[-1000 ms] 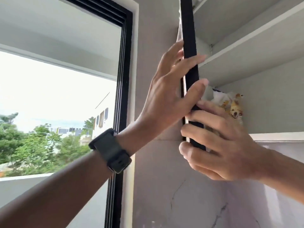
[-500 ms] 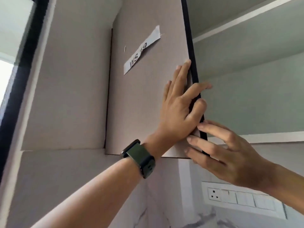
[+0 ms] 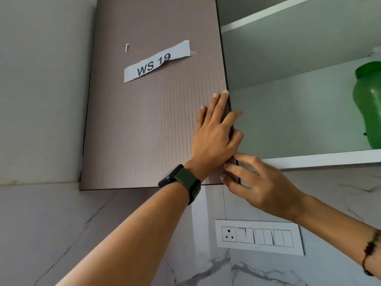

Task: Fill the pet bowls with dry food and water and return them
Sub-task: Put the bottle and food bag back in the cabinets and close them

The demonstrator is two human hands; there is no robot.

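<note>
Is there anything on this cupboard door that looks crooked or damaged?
Yes. The paper label "WS 19" on the cabinet door sits tilted, its right end higher, and it is creased near the "19". A small loose scrap sticks above its left end.

The green jar (image 3: 369, 106) is cut off by the right edge; the cabinet door (image 3: 154, 120) hides the shelves behind it.

Soft, even daylight fills the view, bright without harsh glare. A faint shadow falls on the wall (image 3: 208, 205) under the cupboard door (image 3: 152, 120). Straight edges bow toward the frame's borders. The green jar (image 3: 369, 106) at right looks slightly blurred.
</note>
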